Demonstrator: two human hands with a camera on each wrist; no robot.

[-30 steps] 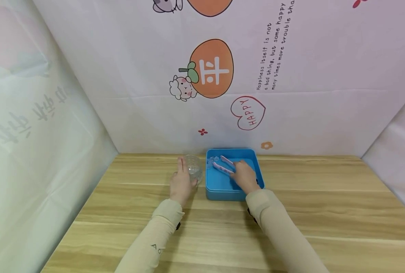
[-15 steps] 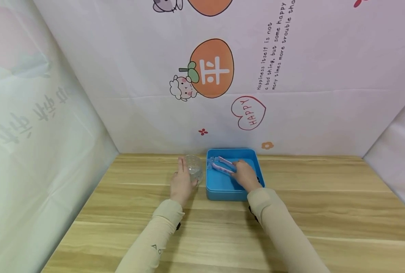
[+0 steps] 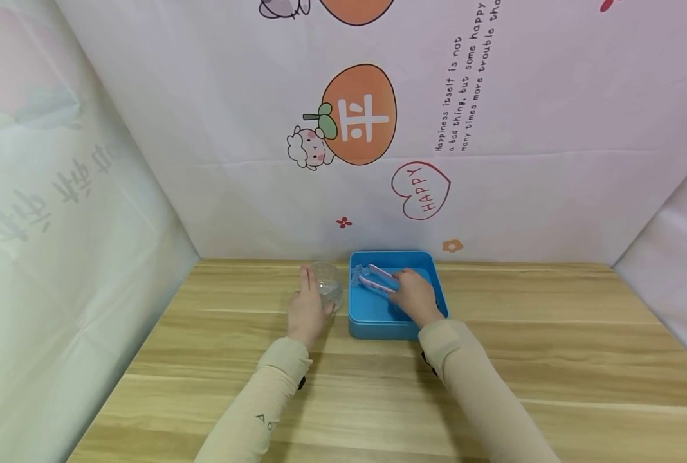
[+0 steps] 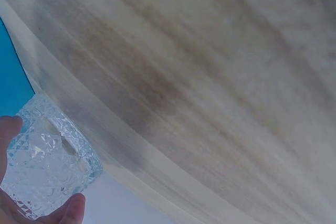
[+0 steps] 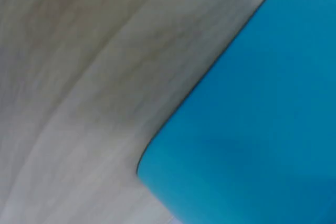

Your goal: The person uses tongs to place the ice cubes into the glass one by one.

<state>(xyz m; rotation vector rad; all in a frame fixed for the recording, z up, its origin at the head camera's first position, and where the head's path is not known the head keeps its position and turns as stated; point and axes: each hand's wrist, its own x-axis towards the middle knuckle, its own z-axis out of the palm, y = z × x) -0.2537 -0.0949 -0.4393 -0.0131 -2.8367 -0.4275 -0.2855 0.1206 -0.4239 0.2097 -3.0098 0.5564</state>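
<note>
My left hand [image 3: 307,313] grips a clear glass [image 3: 329,289] standing just left of the blue box. In the left wrist view, a thumb and finger reach around the faceted wall of the glass [image 4: 47,156]. Over the open blue box [image 3: 381,330], my right hand [image 3: 415,299] holds a pair of pink tongs [image 3: 378,285], whose arms stand apart and point left. Several clear, ice-like pieces [image 3: 356,275] lie in the box's back left corner, right at the tong tips. The right wrist view shows only the box's outer side [image 5: 252,114], without the hand.
The wooden table [image 3: 204,386] carries the box and glass near its back edge. Behind them rises a white printed cloth [image 3: 251,206], with more white cloth [image 3: 106,244] along the left side and at the right.
The tongs in my right hand have shifted slightly left, their tips now at the clear pieces. My left hand stays in place on the glass.
</note>
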